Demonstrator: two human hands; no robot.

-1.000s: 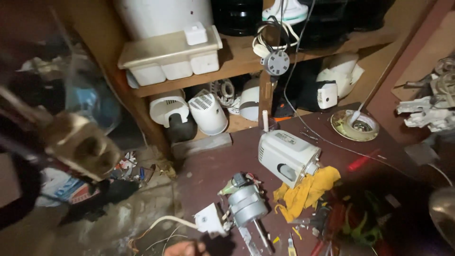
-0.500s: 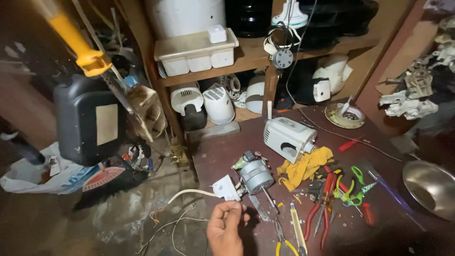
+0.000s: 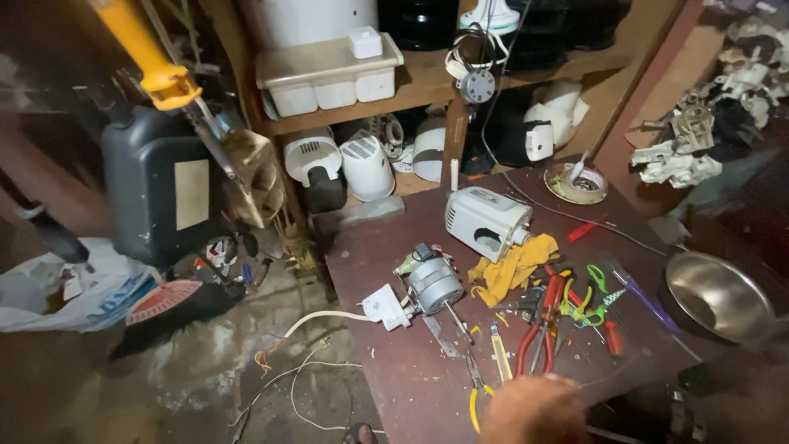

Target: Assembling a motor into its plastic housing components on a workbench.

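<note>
Grip state cannot be told: one blurred hand [image 3: 532,409] is seen at bottom centre, nearest red-handled pliers [image 3: 538,327], long axis running toward the frame's top.

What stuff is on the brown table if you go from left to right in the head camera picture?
White cord → small grey motor → yellow cloth → red-handled pliers → green scissors → shiny metal bowl. A hand sits at the near edge, below the pliers.
</note>
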